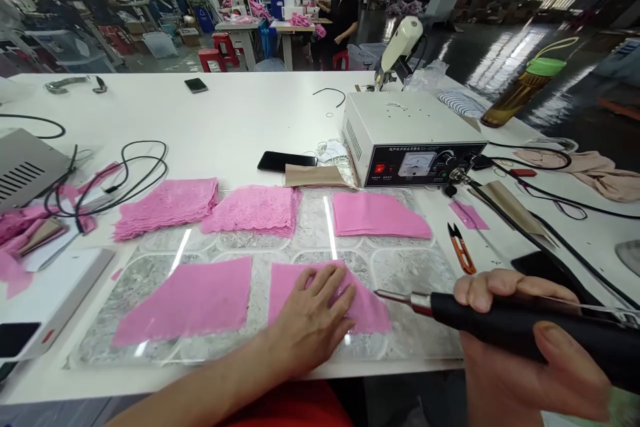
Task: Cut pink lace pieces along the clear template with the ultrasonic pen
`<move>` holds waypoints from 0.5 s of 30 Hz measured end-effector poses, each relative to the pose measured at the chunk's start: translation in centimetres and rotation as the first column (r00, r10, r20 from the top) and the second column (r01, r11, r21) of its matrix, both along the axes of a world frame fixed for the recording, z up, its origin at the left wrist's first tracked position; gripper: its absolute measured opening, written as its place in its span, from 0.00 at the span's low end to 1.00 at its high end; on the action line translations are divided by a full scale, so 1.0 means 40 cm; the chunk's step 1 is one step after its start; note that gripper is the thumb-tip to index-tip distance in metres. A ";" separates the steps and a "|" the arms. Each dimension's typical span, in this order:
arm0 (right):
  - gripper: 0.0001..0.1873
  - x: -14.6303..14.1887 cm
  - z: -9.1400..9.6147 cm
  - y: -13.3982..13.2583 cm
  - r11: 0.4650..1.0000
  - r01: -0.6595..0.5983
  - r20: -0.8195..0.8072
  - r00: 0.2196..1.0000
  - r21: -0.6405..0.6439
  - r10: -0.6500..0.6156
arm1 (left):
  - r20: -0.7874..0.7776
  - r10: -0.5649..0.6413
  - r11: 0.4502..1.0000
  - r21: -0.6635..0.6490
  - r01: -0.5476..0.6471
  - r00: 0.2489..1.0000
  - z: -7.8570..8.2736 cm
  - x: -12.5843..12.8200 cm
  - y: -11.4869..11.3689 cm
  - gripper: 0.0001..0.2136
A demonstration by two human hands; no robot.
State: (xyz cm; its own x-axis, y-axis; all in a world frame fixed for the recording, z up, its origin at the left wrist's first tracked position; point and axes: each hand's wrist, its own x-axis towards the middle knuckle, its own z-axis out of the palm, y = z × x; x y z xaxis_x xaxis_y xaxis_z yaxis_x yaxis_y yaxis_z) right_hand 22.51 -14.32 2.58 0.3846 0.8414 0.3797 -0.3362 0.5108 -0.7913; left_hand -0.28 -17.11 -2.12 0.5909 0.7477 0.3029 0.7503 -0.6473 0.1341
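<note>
My left hand (317, 317) lies open, fingers spread, over a pink fabric piece (370, 313) on a clear patterned mat (410, 273). My right hand (530, 340) is wrapped round a black ultrasonic welding pen (490, 320). Its narrow metal tip points left, close to the slanted right edge of that piece; whether it touches cannot be told. To the left lies another flat pink piece (190, 300). Behind are two stacks of pink lace pieces, one at left (170, 207) and a middle stack (255, 210), and a smooth pink stack (380, 215).
A generator box (415, 137) with a dial stands behind the mat, cables running right. Orange thread snips (461, 250) lie near my right hand. A phone (287, 161), a bottle (525, 90) and a grey box (30, 167) are on the table. People sit at sewing machines beyond.
</note>
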 end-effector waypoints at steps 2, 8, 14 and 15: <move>0.10 -0.032 0.002 0.020 1.000 0.018 -0.009 1.000 0.018 -0.018 | -0.002 0.007 1.000 -0.004 -0.007 1.000 -0.003 0.001 -0.002 0.17; 0.09 -0.119 -0.017 0.062 0.999 -0.039 0.036 0.999 0.007 0.038 | -0.022 0.022 1.000 -0.005 -0.022 1.000 -0.005 0.003 -0.004 0.18; 0.09 -0.132 -0.029 0.067 0.997 -0.066 0.094 0.994 0.029 0.063 | -0.023 0.024 1.000 -0.008 -0.024 0.999 -0.004 0.003 -0.004 0.19; 0.09 -0.132 -0.029 0.067 0.997 -0.065 0.095 0.994 0.031 0.062 | -0.021 0.023 1.000 -0.005 -0.023 1.000 -0.004 0.003 -0.005 0.19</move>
State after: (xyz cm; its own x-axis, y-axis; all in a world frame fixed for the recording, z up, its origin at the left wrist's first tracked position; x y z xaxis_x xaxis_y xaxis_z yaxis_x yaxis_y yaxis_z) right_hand 17.23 -11.62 1.41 0.2923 0.8491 0.4399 -0.2942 0.5176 -0.8035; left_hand -0.15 -17.30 -2.29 0.5801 0.7624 0.2867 0.7676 -0.6295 0.1210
